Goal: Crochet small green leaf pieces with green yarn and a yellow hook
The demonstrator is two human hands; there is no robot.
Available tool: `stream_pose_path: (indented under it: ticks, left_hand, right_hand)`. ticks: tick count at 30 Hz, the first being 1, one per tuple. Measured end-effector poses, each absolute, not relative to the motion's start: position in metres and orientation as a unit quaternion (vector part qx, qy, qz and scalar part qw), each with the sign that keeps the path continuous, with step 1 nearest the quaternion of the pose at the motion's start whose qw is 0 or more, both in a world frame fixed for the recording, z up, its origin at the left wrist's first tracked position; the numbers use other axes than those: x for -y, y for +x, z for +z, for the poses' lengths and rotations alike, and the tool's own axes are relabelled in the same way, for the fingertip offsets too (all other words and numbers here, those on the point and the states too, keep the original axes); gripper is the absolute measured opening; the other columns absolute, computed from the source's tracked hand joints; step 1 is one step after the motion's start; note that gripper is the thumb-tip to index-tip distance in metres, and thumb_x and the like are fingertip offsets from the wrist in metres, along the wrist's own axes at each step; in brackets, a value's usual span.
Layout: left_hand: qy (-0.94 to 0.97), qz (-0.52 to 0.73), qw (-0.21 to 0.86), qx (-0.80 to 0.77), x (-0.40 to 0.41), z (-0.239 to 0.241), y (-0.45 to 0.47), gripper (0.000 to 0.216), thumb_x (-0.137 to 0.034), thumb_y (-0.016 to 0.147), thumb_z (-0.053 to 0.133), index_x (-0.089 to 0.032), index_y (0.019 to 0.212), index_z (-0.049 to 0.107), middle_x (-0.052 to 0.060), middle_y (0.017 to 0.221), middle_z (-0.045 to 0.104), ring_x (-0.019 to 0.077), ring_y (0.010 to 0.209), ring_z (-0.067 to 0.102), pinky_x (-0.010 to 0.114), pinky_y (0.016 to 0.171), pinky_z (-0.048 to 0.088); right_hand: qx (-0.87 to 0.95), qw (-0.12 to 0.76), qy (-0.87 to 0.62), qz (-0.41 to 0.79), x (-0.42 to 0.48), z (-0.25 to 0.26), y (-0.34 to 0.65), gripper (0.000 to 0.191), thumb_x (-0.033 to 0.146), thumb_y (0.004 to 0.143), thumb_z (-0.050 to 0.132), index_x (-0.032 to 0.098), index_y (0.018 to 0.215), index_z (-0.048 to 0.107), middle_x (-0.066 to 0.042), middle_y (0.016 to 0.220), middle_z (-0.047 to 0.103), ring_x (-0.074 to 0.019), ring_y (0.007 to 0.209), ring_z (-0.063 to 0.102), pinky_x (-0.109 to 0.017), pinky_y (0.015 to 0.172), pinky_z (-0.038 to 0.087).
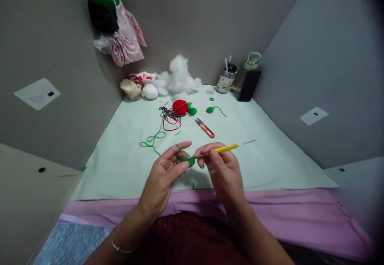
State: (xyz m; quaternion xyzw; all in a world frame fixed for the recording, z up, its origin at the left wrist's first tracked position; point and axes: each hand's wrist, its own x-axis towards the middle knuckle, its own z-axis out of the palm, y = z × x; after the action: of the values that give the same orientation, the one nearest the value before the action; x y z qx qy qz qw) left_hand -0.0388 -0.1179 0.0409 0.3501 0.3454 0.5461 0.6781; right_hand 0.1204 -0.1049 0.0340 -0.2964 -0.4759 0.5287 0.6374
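Observation:
Between the thumb and fingers of my left hand [163, 175] is a small green crochet piece [189, 161]. Green yarn [153, 140] runs over a raised finger of that hand and trails in loops on the table to the left. My right hand [223, 169] grips a crochet hook [226, 149] by its yellow handle. The hook's metal tip meets the green piece; its other metal end points right. Beyond my hands lie orange-handled thread snips [205, 128], a red crocheted ball [180, 107] with green parts, and a small green crocheted ball [210, 109] with a yarn tail.
White stuffing [181, 77] is heaped at the back wall beside a white ball [150, 91]. A cup of tools [226, 81], a green bottle [252, 61] and a dark phone [249, 85] stand back right. Tangled black and red yarn [171, 119] lies left of centre. Bags [129, 33] hang at upper left.

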Motion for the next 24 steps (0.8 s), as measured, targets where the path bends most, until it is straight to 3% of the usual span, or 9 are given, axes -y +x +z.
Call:
stream_pose_path:
  ticks: [7, 14, 17, 20, 22, 24]
  left_hand:
    - [0.398, 0.556, 0.631, -0.367, 0.117, 0.038, -0.040, 0.040, -0.026, 0.083, 0.086, -0.031, 0.122, 0.079, 0.000, 0.090, 0.064, 0.0122, 0.086, 0.057, 0.021, 0.080, 0.046]
    - [0.457, 0.586, 0.516, -0.425, 0.121, 0.036, -0.036, 0.037, -0.020, 0.084, 0.083, -0.027, 0.120, 0.080, 0.000, 0.089, 0.065, 0.0136, 0.085, 0.057, 0.022, 0.081, 0.047]
    - [0.388, 0.594, 0.591, -0.384, 0.122, 0.040, -0.034, 0.046, -0.023, 0.082, 0.087, -0.029, 0.127, 0.077, -0.001, 0.089, 0.065, 0.0090, 0.074, 0.054, 0.018, 0.073, 0.047]
    - [0.288, 0.531, 0.734, -0.310, 0.118, 0.045, -0.037, 0.055, -0.025, 0.079, 0.089, -0.024, 0.132, 0.074, -0.005, 0.076, 0.057, 0.0013, 0.051, 0.032, 0.015, 0.054, 0.040]
    - [0.253, 0.507, 0.772, -0.286, 0.114, 0.048, -0.039, 0.051, -0.022, 0.079, 0.089, -0.019, 0.129, 0.076, -0.007, 0.072, 0.053, -0.0011, 0.046, 0.019, 0.013, 0.049, 0.036]
    - [0.249, 0.522, 0.765, -0.284, 0.113, 0.050, -0.041, 0.048, -0.019, 0.080, 0.088, -0.019, 0.126, 0.077, -0.005, 0.078, 0.057, -0.0021, 0.046, 0.018, 0.013, 0.049, 0.036]
  right_hand:
    - [0.549, 0.636, -0.311, 0.444, 0.112, 0.036, 0.123, 0.019, 0.025, 0.106, 0.057, 0.024, 0.100, 0.075, -0.002, 0.095, 0.076, -0.0122, 0.076, 0.067, -0.027, 0.072, 0.056]
    - [0.762, 0.563, -0.303, 0.101, 0.118, 0.036, 0.122, 0.026, 0.007, 0.100, 0.055, 0.021, 0.117, 0.070, -0.008, 0.098, 0.075, -0.0196, 0.092, 0.071, -0.035, 0.078, 0.060]
    - [0.788, 0.532, -0.311, -0.022, 0.120, 0.031, 0.121, 0.032, 0.007, 0.096, 0.063, 0.021, 0.122, 0.072, -0.011, 0.104, 0.075, -0.0214, 0.095, 0.072, -0.034, 0.076, 0.061]
    - [0.762, 0.564, -0.319, 0.030, 0.120, 0.030, 0.121, 0.035, 0.007, 0.095, 0.065, 0.024, 0.124, 0.074, -0.009, 0.106, 0.076, -0.0209, 0.096, 0.072, -0.034, 0.076, 0.061]
    - [0.696, 0.617, -0.332, 0.155, 0.118, 0.032, 0.121, 0.029, 0.009, 0.099, 0.060, 0.026, 0.117, 0.076, -0.006, 0.099, 0.076, -0.0182, 0.087, 0.070, -0.033, 0.073, 0.059]
    - [0.613, 0.655, -0.335, 0.289, 0.115, 0.034, 0.119, 0.023, 0.015, 0.102, 0.057, 0.026, 0.106, 0.077, -0.003, 0.090, 0.074, -0.0158, 0.076, 0.066, -0.032, 0.068, 0.056]
